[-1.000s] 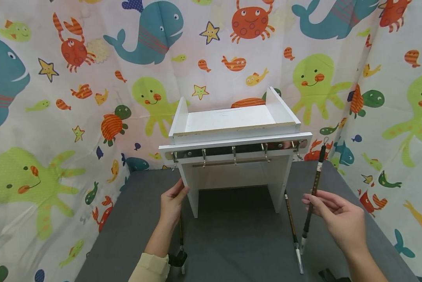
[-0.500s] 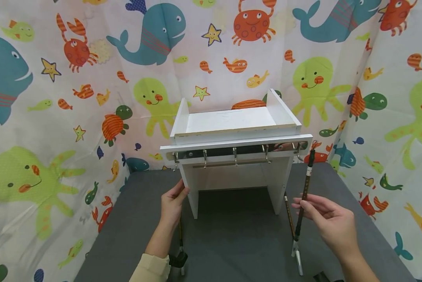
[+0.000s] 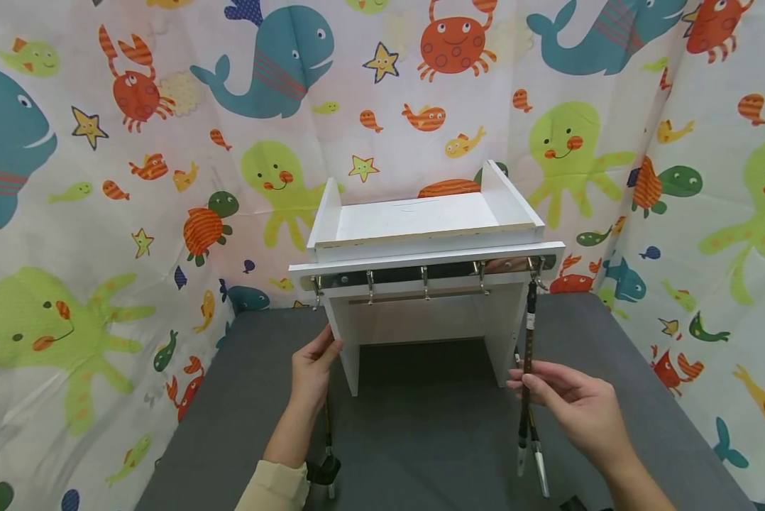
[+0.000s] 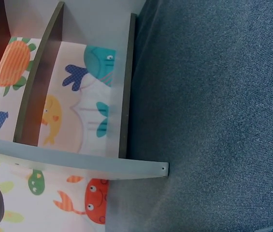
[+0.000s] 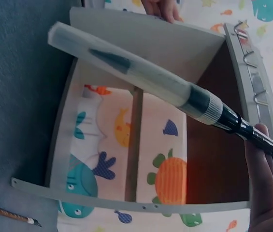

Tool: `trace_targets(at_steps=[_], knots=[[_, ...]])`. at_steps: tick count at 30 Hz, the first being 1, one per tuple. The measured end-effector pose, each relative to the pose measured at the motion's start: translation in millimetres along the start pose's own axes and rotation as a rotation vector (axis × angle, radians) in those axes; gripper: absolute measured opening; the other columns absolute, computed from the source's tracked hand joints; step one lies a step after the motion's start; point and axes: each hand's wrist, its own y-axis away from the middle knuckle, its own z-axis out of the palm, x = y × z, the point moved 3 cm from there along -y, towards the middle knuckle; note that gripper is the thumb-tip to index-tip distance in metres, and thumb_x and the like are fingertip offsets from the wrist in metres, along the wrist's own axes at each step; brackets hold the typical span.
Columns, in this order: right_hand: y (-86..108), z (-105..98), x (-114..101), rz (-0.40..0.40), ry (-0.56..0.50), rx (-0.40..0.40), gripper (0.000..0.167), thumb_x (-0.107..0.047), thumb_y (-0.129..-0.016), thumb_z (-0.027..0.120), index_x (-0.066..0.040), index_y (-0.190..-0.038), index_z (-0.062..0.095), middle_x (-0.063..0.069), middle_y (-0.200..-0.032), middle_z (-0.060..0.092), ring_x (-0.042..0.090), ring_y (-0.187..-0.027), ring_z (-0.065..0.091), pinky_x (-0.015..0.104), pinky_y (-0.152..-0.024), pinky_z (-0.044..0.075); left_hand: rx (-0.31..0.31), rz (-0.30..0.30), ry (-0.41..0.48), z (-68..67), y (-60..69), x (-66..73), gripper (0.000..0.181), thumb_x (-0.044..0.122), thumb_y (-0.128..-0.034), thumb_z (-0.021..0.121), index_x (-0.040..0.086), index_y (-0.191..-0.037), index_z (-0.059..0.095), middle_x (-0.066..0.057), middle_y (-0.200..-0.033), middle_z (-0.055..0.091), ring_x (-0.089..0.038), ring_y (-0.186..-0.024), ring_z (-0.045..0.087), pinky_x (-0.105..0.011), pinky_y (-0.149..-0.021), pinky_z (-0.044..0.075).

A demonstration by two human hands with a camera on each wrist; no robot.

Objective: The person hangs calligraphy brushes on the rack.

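Note:
My right hand [image 3: 574, 401] pinches a dark-handled calligraphy brush [image 3: 528, 341] between thumb and fingers. The brush hangs upright, capped tip down, its top end at the rightmost hook [image 3: 537, 268] of a white shelf unit [image 3: 427, 250]. Whether its loop is over that hook is too small to tell. In the right wrist view a clear cap [image 5: 150, 79] covers the dark bristles. My left hand [image 3: 312, 372] holds the unit's left side panel [image 3: 345, 348]. The left wrist view shows only a dark bit of that hand at its left edge.
A second brush [image 3: 539, 461] lies on the grey table [image 3: 433, 447] behind the held one. Another brush [image 3: 328, 426] lies beside the left forearm, partly hidden. A metal strip with several hooks [image 3: 424, 280] runs along the unit's front. Patterned cloth [image 3: 165, 213] surrounds the table.
My right hand has moved left with the brush, bringing its top from beside the unit to the rightmost hook. The brush now stands more upright. My left hand has stayed on the side panel.

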Motion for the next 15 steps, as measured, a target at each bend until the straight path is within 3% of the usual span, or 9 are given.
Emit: trace_targets(at_steps=[15], knots=[[-0.3, 22.1, 10.9, -0.036, -0.107, -0.143, 0.021, 0.006, -0.093, 0.066, 0.003, -0.113, 0.071, 0.017, -0.103, 0.077, 0.020, -0.086, 0.077, 0.034, -0.070, 0.061, -0.006, -0.030, -0.021, -0.8, -1.9, -0.8, 0.045, 0.012, -0.0911, 0.075, 0.006, -0.134, 0.064, -0.006, -0.136, 0.063, -0.007, -0.124, 0.062, -0.021, -0.098, 0.051]])
